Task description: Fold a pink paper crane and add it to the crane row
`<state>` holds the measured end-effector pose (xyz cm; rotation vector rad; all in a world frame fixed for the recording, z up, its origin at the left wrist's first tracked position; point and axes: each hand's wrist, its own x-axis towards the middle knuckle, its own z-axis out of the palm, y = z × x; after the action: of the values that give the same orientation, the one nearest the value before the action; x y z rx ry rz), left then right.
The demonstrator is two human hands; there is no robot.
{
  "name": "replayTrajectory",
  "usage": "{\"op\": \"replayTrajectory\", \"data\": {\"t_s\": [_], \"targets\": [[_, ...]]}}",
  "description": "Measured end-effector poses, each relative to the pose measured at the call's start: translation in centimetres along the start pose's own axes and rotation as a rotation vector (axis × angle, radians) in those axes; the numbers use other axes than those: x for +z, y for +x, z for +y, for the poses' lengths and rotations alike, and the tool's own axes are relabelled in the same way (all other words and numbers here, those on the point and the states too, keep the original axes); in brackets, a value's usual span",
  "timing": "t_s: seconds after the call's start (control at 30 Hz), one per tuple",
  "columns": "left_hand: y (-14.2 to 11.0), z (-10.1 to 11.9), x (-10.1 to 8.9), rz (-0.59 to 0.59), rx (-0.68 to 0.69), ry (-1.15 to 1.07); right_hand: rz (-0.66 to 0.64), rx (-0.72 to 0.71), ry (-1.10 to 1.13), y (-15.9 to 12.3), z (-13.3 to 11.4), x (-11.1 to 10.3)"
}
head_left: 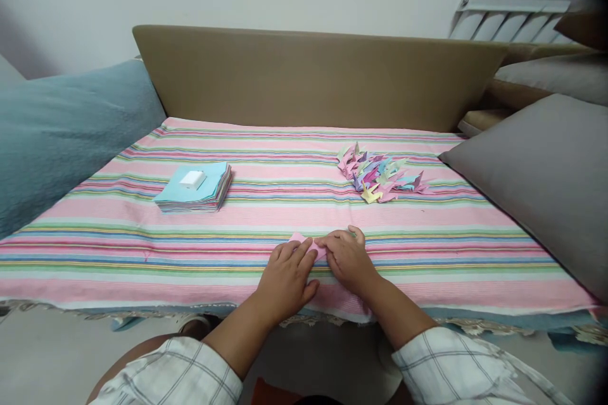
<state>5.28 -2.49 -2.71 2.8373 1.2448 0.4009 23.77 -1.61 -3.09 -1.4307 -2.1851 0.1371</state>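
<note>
A small piece of folded pink paper (298, 238) lies on the striped cloth in front of me, partly hidden under my fingers. My left hand (289, 275) rests on its left side, fingers spread and lying flat, thumb held apart. At the paper's right edge, the index finger and thumb of my right hand (349, 259) pinch it, with the other fingers curled and one finger raised. Both hands' fingertips nearly meet over the paper. Beyond my right hand sits a cluster of folded paper cranes (377, 172) in pink, purple, blue, green and yellow.
A stack of coloured square paper (216, 174) stands at the left with a white block (192, 179) on top. The striped cloth (266, 199) covers the seat before a brown backrest (304, 79). A blue cushion (71, 120) and a grey pillow (541, 171) flank it.
</note>
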Motion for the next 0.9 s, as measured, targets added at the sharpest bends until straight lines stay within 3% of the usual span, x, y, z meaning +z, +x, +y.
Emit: {"op": "replayTrajectory", "data": {"t_s": [0.63, 0.8, 0.9], "targets": [[0.1, -0.1, 0.1, 0.002, 0.005, 0.024, -0.084, -0.112, -0.230, -1.6, 3.3, -1.8], [0.0, 0.0, 0.1, 0.009, 0.003, 0.023, 0.033, -0.023, -0.227, -1.6, 3.3, -2.1], [0.0, 0.0, 0.0, -0.002, 0.000, 0.023, 0.065, -0.066, -0.120, -1.4, 2.3, -1.7]]}}
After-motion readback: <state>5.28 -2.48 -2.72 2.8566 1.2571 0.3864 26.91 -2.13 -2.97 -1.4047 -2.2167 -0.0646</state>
